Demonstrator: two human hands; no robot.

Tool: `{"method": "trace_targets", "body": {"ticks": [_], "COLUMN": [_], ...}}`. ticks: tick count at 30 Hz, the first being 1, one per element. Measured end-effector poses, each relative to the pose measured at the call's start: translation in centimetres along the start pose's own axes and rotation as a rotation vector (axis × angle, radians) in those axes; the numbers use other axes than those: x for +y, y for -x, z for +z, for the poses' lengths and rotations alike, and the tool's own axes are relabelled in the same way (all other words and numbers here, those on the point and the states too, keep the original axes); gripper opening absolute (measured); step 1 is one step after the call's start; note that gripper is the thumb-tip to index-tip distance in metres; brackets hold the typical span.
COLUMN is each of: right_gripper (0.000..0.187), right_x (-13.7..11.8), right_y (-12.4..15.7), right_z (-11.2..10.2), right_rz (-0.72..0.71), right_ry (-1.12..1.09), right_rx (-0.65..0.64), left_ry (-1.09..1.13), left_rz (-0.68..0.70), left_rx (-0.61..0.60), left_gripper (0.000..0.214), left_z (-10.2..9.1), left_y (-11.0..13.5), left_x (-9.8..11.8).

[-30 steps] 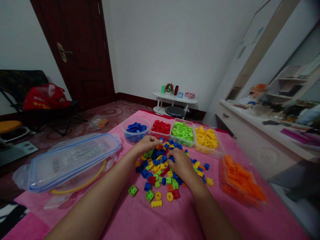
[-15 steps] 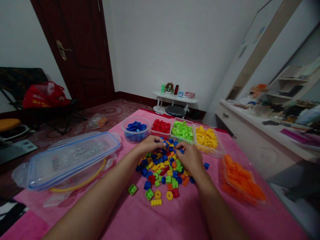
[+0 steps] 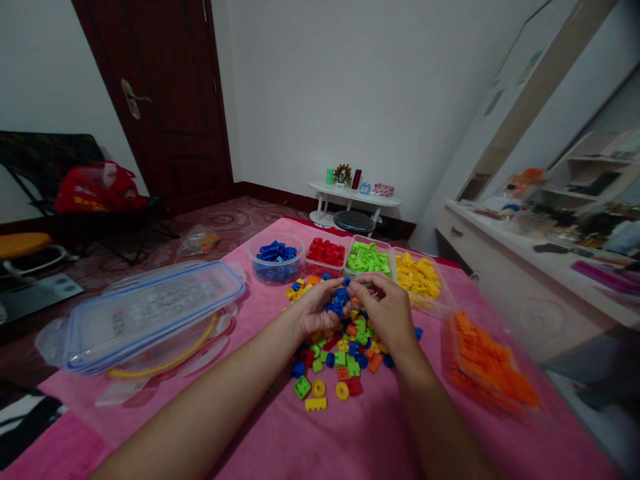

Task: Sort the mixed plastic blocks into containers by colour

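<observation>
My left hand (image 3: 320,308) is turned palm up above the pile, its fingers curled round several blue building bricks (image 3: 339,301). Close against it, my right hand (image 3: 384,303) has thumb and fingers pinched together at a small blue brick (image 3: 346,283). Under both hands spreads a mixed pile of toy bricks in green, yellow, red, orange and blue, partly hidden by the hands. At its near edge lie a green brick (image 3: 302,387), a yellow ring (image 3: 342,391) and a long yellow brick (image 3: 316,404).
Beyond the pile stand a round tub of blue bricks (image 3: 276,272) and boxes of red (image 3: 325,265), green (image 3: 370,270) and yellow bricks (image 3: 419,303). An orange-brick box (image 3: 493,367) sits at the right. Stacked lids (image 3: 155,313) lie left on the pink cloth (image 3: 370,440).
My left hand has turned palm up and gathered several blue bricks. My right hand has come in closer to it. The view has shifted slightly left.
</observation>
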State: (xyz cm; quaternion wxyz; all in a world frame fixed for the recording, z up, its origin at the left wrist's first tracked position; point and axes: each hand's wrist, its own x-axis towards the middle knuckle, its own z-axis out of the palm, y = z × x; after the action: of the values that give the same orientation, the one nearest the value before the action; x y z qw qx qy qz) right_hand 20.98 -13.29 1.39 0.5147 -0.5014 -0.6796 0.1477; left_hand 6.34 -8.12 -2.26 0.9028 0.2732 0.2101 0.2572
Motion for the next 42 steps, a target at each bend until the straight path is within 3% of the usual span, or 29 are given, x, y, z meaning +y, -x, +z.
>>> {"method": "trace_targets", "body": {"ticks": [4,9,13,15,17,21,24,27,30,36,39,42], "right_gripper": [0.019,0.020,0.022,0.021,0.018,0.011,0.027,0.029,0.013,0.019,0.017,0.005], "right_x": [0.1,-0.4,-0.5,-0.5,-0.9,-3.0,-4.7,-5.4,-5.0,-3.1,-2.1,-1.1], "right_y": [-0.2,-0.2,-0.2,-0.1,0.2,2.8,5.7,7.7,7.8,4.8,3.3,2.0], "right_z": [-0.5,-0.5,-0.4,0.0,0.8,3.7,6.1,7.5,7.3,3.1,0.9,-0.5], "right_rz": [0.028,0.025,0.025,0.025,0.014,-0.097,-0.236,-0.350,-0.358,-0.122,-0.010,0.056], "right_ry": [-0.017,-0.007,-0.002,0.006,0.032,0.139,0.216,0.353,0.450,0.550,0.624,0.671], "right_rx": [0.055,0.057,0.053,0.027,-0.039,-0.386,-0.691,-0.826,-0.850,-0.845,-0.810,-0.766], "left_ry": [0.025,-0.273,-0.676,-0.877,-0.968,-1.190,-1.413,-1.432,-1.398,-1.481,-1.667,-1.893], "left_rz": [0.032,0.394,0.707,0.732,0.713,0.757,0.830,0.804,0.781,0.691,0.497,0.219], "left_rx": [0.096,0.414,0.732,0.817,0.824,0.765,0.684,0.599,0.556,0.508,0.500,0.520], "left_gripper": [0.016,0.017,0.020,0.019,0.017,0.022,0.024,0.025,0.025,0.025,0.018,0.013], "left_z": [0.1,0.3,-1.6,-3.0,-4.2,-4.7,-3.7,-2.2,-1.1,-0.9,-1.2,-1.3], "left_y": [0.4,1.5,1.8,1.9,2.2,2.5,2.5,2.7,2.9,3.3,4.5,6.2], "left_x": [0.9,5.8,11.1,12.9,13.6,12.3,9.9,7.4,5.6,4.2,4.3,4.5]}}
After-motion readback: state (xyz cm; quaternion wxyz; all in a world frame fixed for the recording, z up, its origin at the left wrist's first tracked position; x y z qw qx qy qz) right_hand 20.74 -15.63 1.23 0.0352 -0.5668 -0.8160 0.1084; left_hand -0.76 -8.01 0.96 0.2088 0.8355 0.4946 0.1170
